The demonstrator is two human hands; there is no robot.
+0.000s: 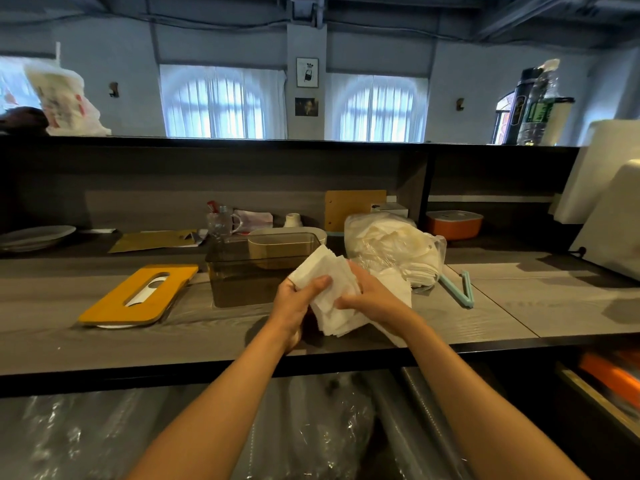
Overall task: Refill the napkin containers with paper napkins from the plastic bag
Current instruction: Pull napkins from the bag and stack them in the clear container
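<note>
A thick stack of white paper napkins (329, 289) is held above the counter between both hands. My left hand (298, 303) grips its left edge with the thumb on top. My right hand (372, 296) grips the right side. Just behind the stack stands a smoky transparent napkin container (239, 282), lidless. Its yellow lid (138, 294) with an oval slot lies flat to the left. A clear plastic bag (391, 244) full of white napkins sits to the right of the container, with napkins spilling at its open mouth.
A cream oval tub (287, 235) stands behind the container. A light-blue bag clip (460, 287) lies right of the bag. An orange lidded box (453, 223), a glass mug (221, 223), a plate (34, 235) and a brown envelope (152, 240) line the back shelf.
</note>
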